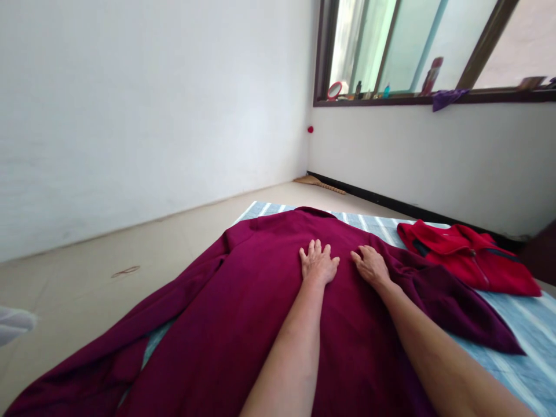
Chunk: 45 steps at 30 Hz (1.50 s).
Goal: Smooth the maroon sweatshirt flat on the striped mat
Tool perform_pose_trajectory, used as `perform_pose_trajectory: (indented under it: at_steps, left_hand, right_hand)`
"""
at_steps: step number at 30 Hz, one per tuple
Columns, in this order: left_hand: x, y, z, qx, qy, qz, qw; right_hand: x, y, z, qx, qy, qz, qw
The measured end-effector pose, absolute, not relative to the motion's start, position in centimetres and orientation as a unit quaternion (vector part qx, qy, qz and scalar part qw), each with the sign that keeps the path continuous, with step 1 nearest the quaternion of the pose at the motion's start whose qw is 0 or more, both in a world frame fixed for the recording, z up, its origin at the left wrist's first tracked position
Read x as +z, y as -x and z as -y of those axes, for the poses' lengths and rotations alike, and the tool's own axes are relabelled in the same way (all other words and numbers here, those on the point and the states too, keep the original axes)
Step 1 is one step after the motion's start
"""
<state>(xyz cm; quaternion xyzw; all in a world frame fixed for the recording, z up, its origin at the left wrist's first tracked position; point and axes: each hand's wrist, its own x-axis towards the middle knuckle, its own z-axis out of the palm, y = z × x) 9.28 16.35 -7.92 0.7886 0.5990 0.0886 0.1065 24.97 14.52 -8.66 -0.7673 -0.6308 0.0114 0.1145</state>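
Observation:
A long maroon fleece jacket lies spread flat, sleeves out to the sides, on a blue-and-white striped mat. My left hand rests palm down on its upper middle, fingers spread, holding nothing. Just to the right, my right hand lies flat on the same cloth near the fold of the sleeve, with nothing gripped. A red zip-up jacket sits bunched on the mat to the right, beyond the maroon sleeve.
White walls meet at the far corner, with a tiled floor to the left of the mat. A broom lies by the wall. A window sill holds a round mirror and bottles, and a purple cloth hangs from it. A white fabric intrudes at the left edge.

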Motion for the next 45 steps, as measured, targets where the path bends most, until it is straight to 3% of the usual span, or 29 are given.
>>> perform_pose_trajectory:
  at_steps: [12, 19, 24, 30, 45]
  left_hand:
    - [-7.6, -9.5, -16.8, 0.061, -0.793, -0.597, 0.099]
    - [-4.7, -8.8, -17.1, 0.017, -0.802, -0.584, 0.123]
    - [-3.7, -6.9, -13.1, 0.001, -0.844, -0.520, 0.127]
    - [-6.0, -5.5, -6.9, -0.022, -0.867, -0.485, 0.110]
    - [-6.3, -5.1, -2.1, -0.009, -0.877, -0.472, 0.092]
  right_hand:
    - [-9.7, -24.8, -6.1, 0.051, 0.720, 0.690, 0.055]
    - [-7.6, -24.0, -4.4, 0.034, 0.711, 0.700, 0.060]
    - [-7.1, -22.8, 0.4, 0.032, 0.677, 0.733, 0.064]
    - [-8.5, -22.9, 3.4, 0.090, 0.694, 0.711, 0.067]
    - [-8.4, -23.8, 9.4, 0.074, 0.700, 0.703, 0.101]
